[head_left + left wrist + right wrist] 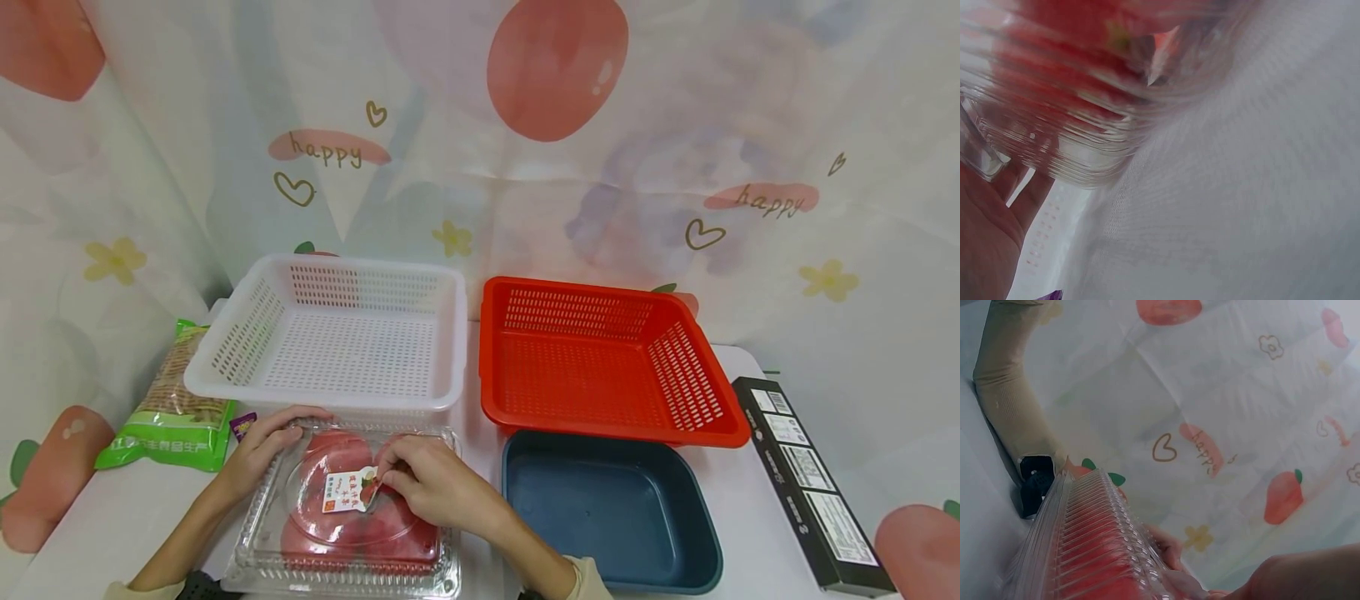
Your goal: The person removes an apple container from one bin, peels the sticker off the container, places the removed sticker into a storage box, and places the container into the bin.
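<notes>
Seen from the head, the clear plastic box (pixel 258 521) of red round fruit (pixel 330 454) sits at seven o'clock on the white table (pixel 82 525), the fruit showing through its lid. The right hand (pixel 433 477) comes in from the box's four o'clock side with a narrow grip, thumb and fingertips pinching the three o'clock end of the white and red label (pixel 345 492) on the lid. The left hand (pixel 258 450) rests on the box's eleven o'clock corner, fingers extended along the edge rather than clenched. Just off that corner, at ten o'clock from the box, lie a small purple packet (pixel 242 426) and then a green bag (pixel 176 433). A white basket (pixel 330 400) stands just beyond the box at twelve o'clock, a red basket (pixel 615 433) at one o'clock, a blue basin (pixel 600 517) beside the box at three, and a long black carton (pixel 813 483) farther out at three.

From the left wrist, the box fills ten to twelve o'clock, blurred, the left hand's fingers reaching behind it at eight; a purple corner shows at seven.

From the right wrist, the ribbed side of the box runs up from seven o'clock, with part of a hand at five and a beige sleeve (pixel 1010 394) with a dark band (pixel 1036 481) at ten; the right hand's pinch cannot be made out here
</notes>
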`<action>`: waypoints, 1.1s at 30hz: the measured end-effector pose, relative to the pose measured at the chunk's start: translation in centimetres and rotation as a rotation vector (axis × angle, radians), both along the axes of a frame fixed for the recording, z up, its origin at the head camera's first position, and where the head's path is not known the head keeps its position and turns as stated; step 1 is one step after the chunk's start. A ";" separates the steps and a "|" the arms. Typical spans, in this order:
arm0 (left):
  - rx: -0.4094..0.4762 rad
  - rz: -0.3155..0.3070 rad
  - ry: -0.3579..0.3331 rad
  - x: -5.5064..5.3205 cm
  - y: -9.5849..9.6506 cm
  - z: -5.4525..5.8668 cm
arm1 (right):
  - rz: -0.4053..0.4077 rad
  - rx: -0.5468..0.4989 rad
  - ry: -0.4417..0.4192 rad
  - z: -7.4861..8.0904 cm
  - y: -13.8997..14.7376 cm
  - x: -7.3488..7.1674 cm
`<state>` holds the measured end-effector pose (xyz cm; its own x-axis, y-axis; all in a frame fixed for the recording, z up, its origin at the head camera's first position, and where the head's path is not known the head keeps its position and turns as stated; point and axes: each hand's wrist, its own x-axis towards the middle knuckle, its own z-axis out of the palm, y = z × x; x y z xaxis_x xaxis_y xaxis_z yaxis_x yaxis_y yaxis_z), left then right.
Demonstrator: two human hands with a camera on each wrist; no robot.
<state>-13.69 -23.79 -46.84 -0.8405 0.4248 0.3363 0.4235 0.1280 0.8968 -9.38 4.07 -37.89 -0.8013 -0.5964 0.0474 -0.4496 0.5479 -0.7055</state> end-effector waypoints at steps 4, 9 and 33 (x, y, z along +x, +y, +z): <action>-0.002 0.003 0.004 0.0 0.0 0.0 | -0.011 -0.013 -0.021 0.0 0.0 0.0; -0.010 0.017 0.003 0.0 0.0 0.0 | -0.026 -0.027 -0.051 0.0 -0.1 0.1; -0.004 0.009 0.003 0.0 0.0 -0.1 | -0.022 -0.103 -0.138 -0.1 0.2 -0.1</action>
